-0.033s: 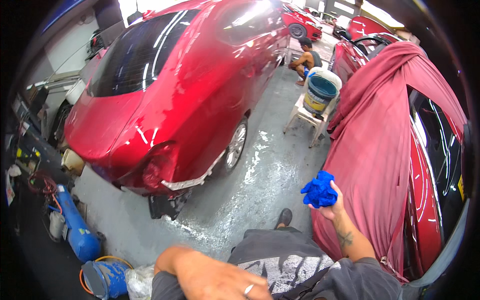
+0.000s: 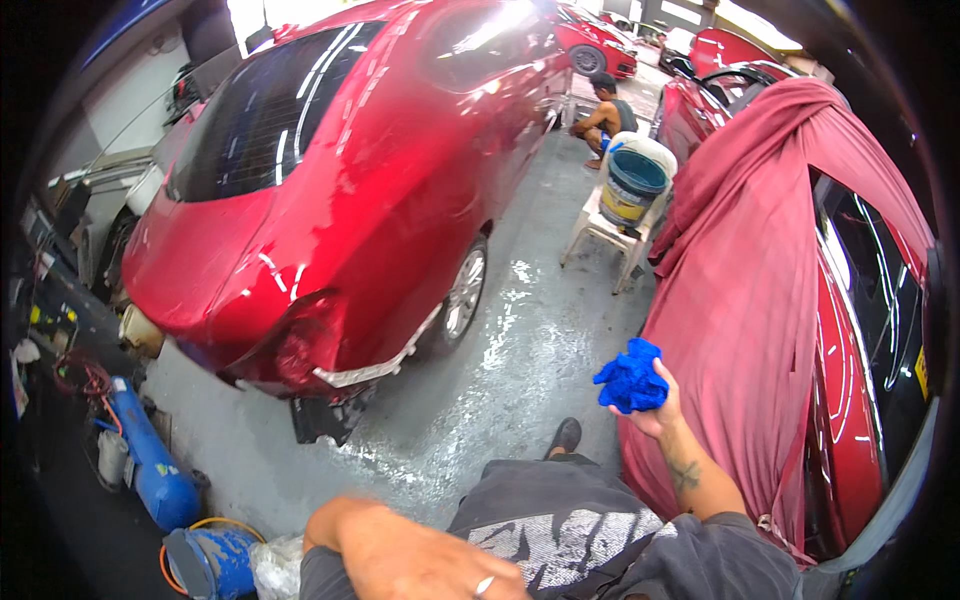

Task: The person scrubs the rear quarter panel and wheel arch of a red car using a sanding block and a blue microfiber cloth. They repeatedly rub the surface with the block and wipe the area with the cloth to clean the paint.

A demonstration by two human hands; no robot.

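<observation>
Right hand [image 2: 655, 408] is raised at the near right, fingers clamped around a bunched blue cloth [image 2: 630, 376]. The cloth sits just beside a dark red cover [image 2: 745, 290] draped over a car on the right; whether it touches the cover cannot be told. Left hand [image 2: 430, 560] is at the near edge, blurred, ring on one finger (grip cannot be told; nothing visible in it).

Left and centre: a red car [image 2: 340, 190], glossy, rear end toward the camera, standing on a wet grey floor [image 2: 500, 370]. Between the two cars, farther off, a white chair [image 2: 612, 228] carries a blue bucket [image 2: 632, 182]. A person [image 2: 605, 115] crouches beyond it. Near left: a blue tank [image 2: 150, 465] on the floor.
</observation>
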